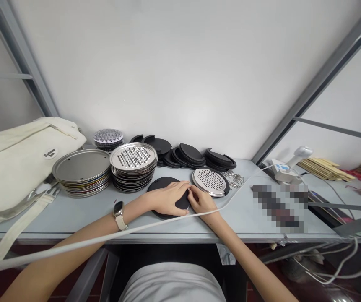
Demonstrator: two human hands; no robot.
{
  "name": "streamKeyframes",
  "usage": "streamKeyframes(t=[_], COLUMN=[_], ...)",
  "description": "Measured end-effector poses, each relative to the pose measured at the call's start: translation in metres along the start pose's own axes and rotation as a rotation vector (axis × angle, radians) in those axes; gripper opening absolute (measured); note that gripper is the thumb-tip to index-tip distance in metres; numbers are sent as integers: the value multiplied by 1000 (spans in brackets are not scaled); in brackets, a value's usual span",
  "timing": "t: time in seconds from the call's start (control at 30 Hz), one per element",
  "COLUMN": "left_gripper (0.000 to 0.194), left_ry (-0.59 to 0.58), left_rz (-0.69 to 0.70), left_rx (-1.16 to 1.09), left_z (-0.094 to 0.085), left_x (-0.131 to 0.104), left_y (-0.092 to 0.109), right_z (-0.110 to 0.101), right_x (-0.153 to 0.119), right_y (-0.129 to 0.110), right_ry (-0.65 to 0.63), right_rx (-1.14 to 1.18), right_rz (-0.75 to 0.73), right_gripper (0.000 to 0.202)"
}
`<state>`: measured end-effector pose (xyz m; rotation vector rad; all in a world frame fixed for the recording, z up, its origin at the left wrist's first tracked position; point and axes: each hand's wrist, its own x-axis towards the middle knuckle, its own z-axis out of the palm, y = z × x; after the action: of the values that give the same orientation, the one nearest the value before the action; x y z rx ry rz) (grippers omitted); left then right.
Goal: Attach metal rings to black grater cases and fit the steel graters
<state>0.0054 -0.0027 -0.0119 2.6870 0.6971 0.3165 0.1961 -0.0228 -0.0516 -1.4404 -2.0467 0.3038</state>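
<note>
My left hand (166, 199) lies across a black round disc (163, 182) on the table, its fingers over the far right edge and its thumb towards the near side, holding it down. At the disc's right edge, my right hand (203, 203) is closed in a pinch, its fingertips touching or nearly touching those of my left hand. A tiny shiny bit shows between the fingertips, too small to name. Just beyond my right hand sits a round metal grater plate (209, 181) on a black holder. Small metal chains (235, 179) lie beside it.
Stacked round metal plates (81, 165) and grater plates (133, 158) stand at left, near a cream bag (16, 163). Black round holders (191, 153) line the wall. A white cable (98, 240) crosses before my arms. A white handheld device (299, 155) stands right.
</note>
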Motion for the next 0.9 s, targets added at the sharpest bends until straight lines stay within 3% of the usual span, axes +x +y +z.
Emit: streamKeyframes(t=[0.9], left_gripper=[80], left_ry=[-17], left_rz=[5], left_rx=[-14], left_z=[0], left_x=[0], left_y=[-1], right_z=[-3], right_x=[-2], right_y=[-4], right_ry=[-12], right_rx=[27], right_rz=[11], right_gripper=[16])
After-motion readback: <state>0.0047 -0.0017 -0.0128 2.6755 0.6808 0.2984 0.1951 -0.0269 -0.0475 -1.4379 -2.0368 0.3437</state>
